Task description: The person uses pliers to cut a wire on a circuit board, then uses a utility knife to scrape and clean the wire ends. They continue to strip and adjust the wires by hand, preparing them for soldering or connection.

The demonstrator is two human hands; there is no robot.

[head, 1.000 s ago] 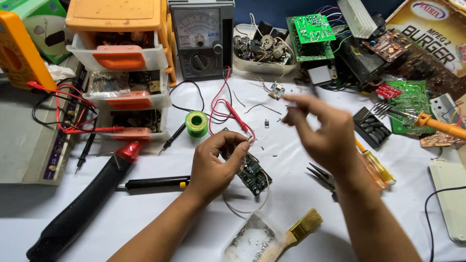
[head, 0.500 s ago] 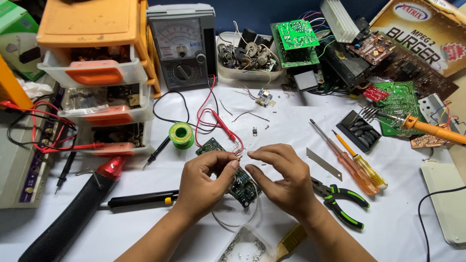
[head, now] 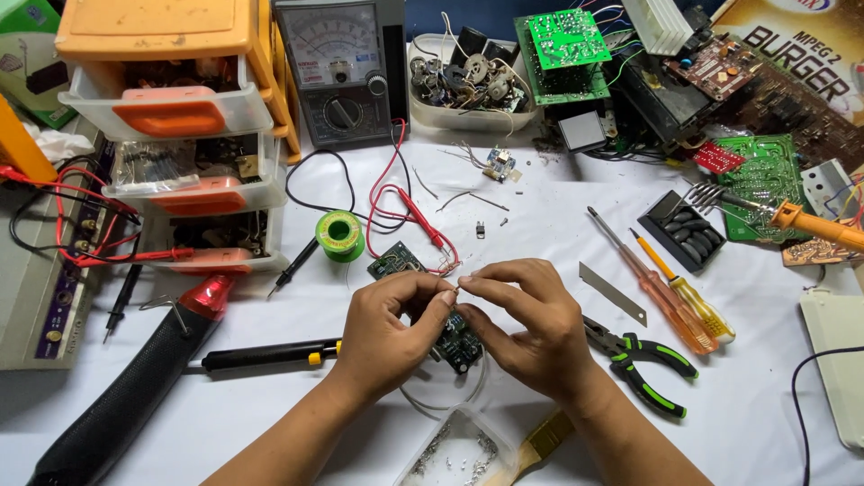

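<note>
i see both hands meeting over the small green circuit board (head: 461, 340) on the white counter (head: 540, 225); left hand (head: 391, 328) & right hand (head: 531, 324) each pinch a tiny component (head: 457, 289) btwn fingertips, grip clenched on it; pliers (head: 643, 360) just right of the right hand; solder spool (head: 339, 234) up-left.

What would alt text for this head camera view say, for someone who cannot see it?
Two bare hands, left hand and right hand, meet fingertip to fingertip over a small circuit board on a cluttered white table. Pliers and screwdrivers lie to the right, a solder spool and meter behind.
</note>
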